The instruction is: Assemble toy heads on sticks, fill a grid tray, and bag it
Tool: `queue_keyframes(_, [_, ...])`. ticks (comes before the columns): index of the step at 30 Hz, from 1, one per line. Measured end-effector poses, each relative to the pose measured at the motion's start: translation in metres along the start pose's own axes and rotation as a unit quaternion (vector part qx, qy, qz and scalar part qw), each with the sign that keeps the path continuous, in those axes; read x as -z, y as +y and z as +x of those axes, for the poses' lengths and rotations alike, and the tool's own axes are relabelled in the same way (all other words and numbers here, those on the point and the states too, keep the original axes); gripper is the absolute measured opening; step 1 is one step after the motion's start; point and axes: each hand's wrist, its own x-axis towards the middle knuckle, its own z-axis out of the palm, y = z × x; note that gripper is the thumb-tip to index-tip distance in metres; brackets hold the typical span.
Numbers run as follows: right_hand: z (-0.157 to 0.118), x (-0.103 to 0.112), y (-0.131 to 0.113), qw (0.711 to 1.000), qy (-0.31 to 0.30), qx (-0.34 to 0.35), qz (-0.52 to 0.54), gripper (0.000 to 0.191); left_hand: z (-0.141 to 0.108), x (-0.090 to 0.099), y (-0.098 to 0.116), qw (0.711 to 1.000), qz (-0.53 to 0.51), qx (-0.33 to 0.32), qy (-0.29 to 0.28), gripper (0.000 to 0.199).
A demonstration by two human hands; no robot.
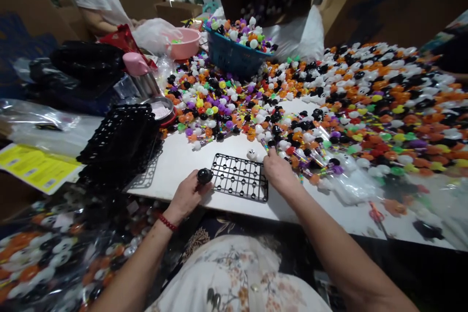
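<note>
Between the fingers of my left hand is a small toy with a glossy black round head; its lower part is hidden by the hand. A black plastic grid tray lies flat on the white table just right of that hand, with no toys on it. My right hand is at the tray's right edge, fingers pinched together beside a small toy with a coloured tube at the fingertips. A white toy head with dark markings lies by the tray's far edge.
Many small coloured toys cover the back and right of the table. A heaped blue basin stands behind, beside a pink basin. Stacked black trays sit left. Scissors lie right. Another person's arm is far left.
</note>
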Motion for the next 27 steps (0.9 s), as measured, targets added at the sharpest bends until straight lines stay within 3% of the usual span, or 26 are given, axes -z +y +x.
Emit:
queue_keyframes(2, [0.005, -0.004, 0.001, 1.000, -0.023, 0.008, -0.012, 0.029, 0.000, -0.003, -0.002, 1.000, 0.014, -0.016, 0.004, 0.025])
queue_keyframes(5, [0.009, -0.007, -0.002, 1.000, 0.000, 0.005, 0.010, 0.031, -0.001, -0.005, -0.005, 0.999, 0.026, -0.031, 0.009, 0.025])
queue_keyframes(7, [0.011, -0.006, -0.007, 0.996, 0.039, 0.006, 0.077, 0.027, -0.002, -0.005, -0.006, 0.999, 0.031, -0.037, 0.015, 0.025])
queue_keyframes(9, [0.012, -0.005, -0.019, 0.975, 0.064, 0.008, 0.212, 0.020, -0.004, -0.005, -0.008, 0.998, 0.038, -0.038, 0.017, 0.026])
queue_keyframes(11, [0.015, -0.007, -0.040, 0.921, 0.046, 0.001, 0.387, 0.018, -0.004, -0.006, -0.008, 0.998, 0.043, -0.036, 0.017, 0.026])
queue_keyframes(15, [0.022, -0.019, -0.093, 0.771, -0.044, 0.026, 0.635, 0.018, -0.004, -0.005, -0.005, 0.998, 0.049, -0.026, 0.028, 0.026])
queue_keyframes(17, [0.025, -0.024, -0.112, 0.744, -0.069, 0.047, 0.663, 0.016, -0.003, -0.005, -0.003, 0.998, 0.050, -0.025, 0.034, 0.025])
queue_keyframes(20, [0.028, -0.024, -0.123, 0.774, -0.075, 0.066, 0.625, 0.011, -0.002, -0.005, -0.003, 0.998, 0.045, -0.027, 0.036, 0.024])
queue_keyframes(27, [0.033, -0.006, -0.117, 0.865, -0.059, 0.159, 0.472, 0.011, 0.000, -0.003, -0.005, 0.999, 0.026, -0.031, 0.027, 0.022])
